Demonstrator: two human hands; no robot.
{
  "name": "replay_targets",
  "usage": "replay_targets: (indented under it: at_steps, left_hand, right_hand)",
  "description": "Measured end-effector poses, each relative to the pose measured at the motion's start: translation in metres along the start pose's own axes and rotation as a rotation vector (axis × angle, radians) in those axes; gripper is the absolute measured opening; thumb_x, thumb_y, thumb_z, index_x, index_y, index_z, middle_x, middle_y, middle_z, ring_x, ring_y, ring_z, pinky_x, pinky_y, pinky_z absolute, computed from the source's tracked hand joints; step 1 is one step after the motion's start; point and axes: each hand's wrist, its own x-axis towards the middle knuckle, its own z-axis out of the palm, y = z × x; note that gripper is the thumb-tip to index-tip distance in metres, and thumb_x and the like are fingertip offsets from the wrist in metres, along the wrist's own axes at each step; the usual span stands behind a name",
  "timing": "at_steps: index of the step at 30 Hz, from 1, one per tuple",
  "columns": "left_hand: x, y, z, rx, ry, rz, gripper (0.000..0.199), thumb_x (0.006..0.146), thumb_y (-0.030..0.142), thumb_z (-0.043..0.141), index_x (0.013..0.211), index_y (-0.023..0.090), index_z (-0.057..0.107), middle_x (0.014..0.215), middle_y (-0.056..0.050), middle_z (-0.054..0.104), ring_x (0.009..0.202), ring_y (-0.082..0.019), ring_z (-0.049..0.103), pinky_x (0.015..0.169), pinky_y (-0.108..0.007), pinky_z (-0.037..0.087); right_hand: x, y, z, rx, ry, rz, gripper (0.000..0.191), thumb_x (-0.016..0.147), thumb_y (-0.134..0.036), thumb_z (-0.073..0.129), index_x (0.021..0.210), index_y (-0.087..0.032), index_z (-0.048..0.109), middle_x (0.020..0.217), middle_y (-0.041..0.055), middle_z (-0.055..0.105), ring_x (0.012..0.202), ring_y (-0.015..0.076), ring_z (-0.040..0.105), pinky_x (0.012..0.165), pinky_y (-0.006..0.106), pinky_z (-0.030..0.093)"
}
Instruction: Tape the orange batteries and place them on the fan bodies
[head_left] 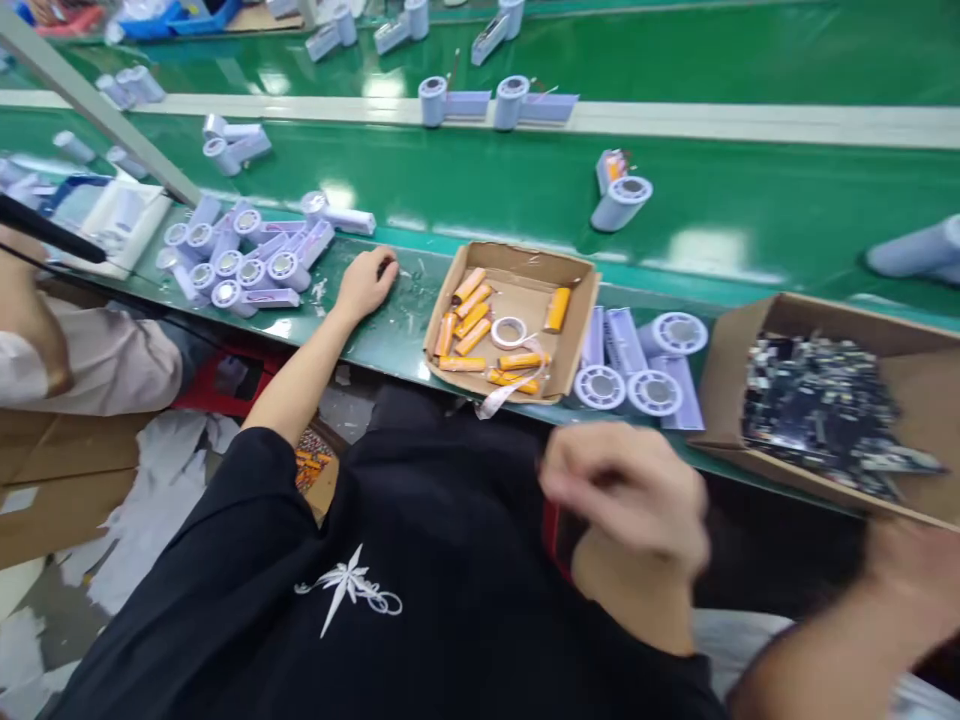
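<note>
My left hand (366, 284) rests on the green bench edge, its fingers curled; what they hold, if anything, is hidden. To its left lies a pile of pale purple housings (251, 265) with round ends. On its right a cardboard tray (589, 325) holds several orange cells (472, 318) and a roll of white tape (508, 332), whose loose strip hangs over the front rim. My right hand (626, 485) is raised in front of the bench, curled and blurred by motion, near more purple housings (652, 390). Nothing can be made out in its fingers.
A cardboard box (724, 370) of dark circuit boards (821, 405) stands at the right. Housings lie on the green conveyor (750, 210) beyond. Other people's arms show at the far left (30, 330) and lower right (855, 640). A slanted metal bar crosses the upper left.
</note>
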Motion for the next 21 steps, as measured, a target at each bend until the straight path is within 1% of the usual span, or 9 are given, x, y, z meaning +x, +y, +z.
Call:
replay_targets:
  at_steps: [2, 3, 4, 6, 8, 11, 14, 18, 21]
  left_hand:
    - [-0.01, 0.016, -0.006, -0.03, 0.103, 0.069, 0.024, 0.109, 0.032, 0.054, 0.109, 0.017, 0.074, 0.111, -0.013, 0.079, 0.107, -0.027, 0.071, 0.103, -0.042, 0.053]
    - [-0.016, 0.03, -0.008, -0.053, 0.13, 0.159, 0.026, 0.11, 0.033, 0.054, 0.106, 0.018, 0.074, 0.11, -0.013, 0.08, 0.106, -0.027, 0.07, 0.102, -0.042, 0.053]
    - [-0.023, 0.048, -0.01, -0.073, 0.12, 0.284, 0.028, 0.11, 0.036, 0.054, 0.105, 0.018, 0.075, 0.109, -0.012, 0.08, 0.107, -0.026, 0.07, 0.103, -0.042, 0.053]
    - [-0.032, 0.09, -0.011, -0.069, -0.012, 0.56, 0.029, 0.11, 0.042, 0.059, 0.109, 0.02, 0.079, 0.113, -0.01, 0.082, 0.114, -0.027, 0.07, 0.108, -0.044, 0.051]
    - [-0.035, 0.131, -0.007, 0.009, -0.193, 0.747, 0.028, 0.107, 0.044, 0.067, 0.118, 0.022, 0.08, 0.122, -0.009, 0.083, 0.128, -0.03, 0.066, 0.115, -0.047, 0.047]
    - [-0.028, 0.171, 0.005, 0.2, -0.342, 0.815, 0.024, 0.105, 0.035, 0.071, 0.12, 0.021, 0.082, 0.131, -0.011, 0.08, 0.135, -0.033, 0.063, 0.122, -0.054, 0.042]
    - [-0.023, 0.182, 0.006, 0.285, -0.344, 0.83, 0.018, 0.104, 0.022, 0.068, 0.111, 0.02, 0.084, 0.123, -0.011, 0.081, 0.127, -0.032, 0.066, 0.123, -0.057, 0.042]
    - [-0.039, 0.172, -0.018, 0.222, -0.093, 0.808, 0.021, 0.105, 0.02, 0.062, 0.114, 0.017, 0.08, 0.122, -0.015, 0.08, 0.135, -0.035, 0.063, 0.114, -0.053, 0.052]
    - [-0.061, 0.158, -0.045, 0.211, 0.043, 0.786, 0.022, 0.108, 0.019, 0.058, 0.116, 0.017, 0.078, 0.119, -0.015, 0.079, 0.128, -0.035, 0.067, 0.102, -0.048, 0.058]
  right_hand:
    - [0.008, 0.013, -0.016, -0.146, 0.075, -0.037, 0.028, 0.11, -0.046, 0.067, 0.096, -0.023, 0.076, 0.093, 0.0056, 0.078, 0.082, 0.0197, 0.07, 0.079, 0.035, 0.059]
    - [0.013, 0.019, -0.019, -0.256, 0.116, -0.05, 0.032, 0.11, -0.046, 0.065, 0.09, -0.023, 0.075, 0.083, 0.0053, 0.076, 0.077, 0.0207, 0.067, 0.077, 0.037, 0.055]
    - [0.019, 0.024, -0.021, -0.382, 0.148, -0.047, 0.032, 0.11, -0.045, 0.063, 0.09, -0.022, 0.075, 0.08, 0.0063, 0.076, 0.077, 0.0227, 0.066, 0.078, 0.039, 0.052]
    - [0.03, 0.03, -0.018, -0.638, 0.152, 0.011, 0.029, 0.108, -0.044, 0.062, 0.106, -0.02, 0.079, 0.094, 0.0115, 0.082, 0.09, 0.0286, 0.067, 0.085, 0.043, 0.047]
    - [0.041, 0.031, -0.012, -0.806, 0.078, 0.107, 0.033, 0.105, -0.043, 0.065, 0.123, -0.018, 0.078, 0.111, 0.0159, 0.084, 0.105, 0.0344, 0.066, 0.09, 0.045, 0.043]
    - [0.053, 0.03, -0.009, -0.892, -0.042, 0.186, 0.032, 0.103, -0.033, 0.066, 0.13, -0.02, 0.076, 0.11, 0.0152, 0.086, 0.109, 0.0364, 0.064, 0.092, 0.045, 0.038]
    - [0.056, 0.03, -0.014, -0.837, -0.083, 0.205, 0.031, 0.103, -0.023, 0.062, 0.129, -0.021, 0.077, 0.101, 0.0115, 0.086, 0.104, 0.0345, 0.065, 0.09, 0.045, 0.038]
    - [0.041, 0.02, -0.023, -0.708, 0.042, 0.09, 0.026, 0.108, -0.03, 0.061, 0.125, -0.019, 0.078, 0.106, 0.0118, 0.086, 0.099, 0.0323, 0.069, 0.089, 0.046, 0.045]
    - [0.012, -0.007, -0.015, -0.586, 0.075, -0.026, 0.025, 0.112, -0.031, 0.057, 0.121, -0.021, 0.078, 0.109, 0.0124, 0.085, 0.099, 0.0294, 0.072, 0.09, 0.044, 0.052]
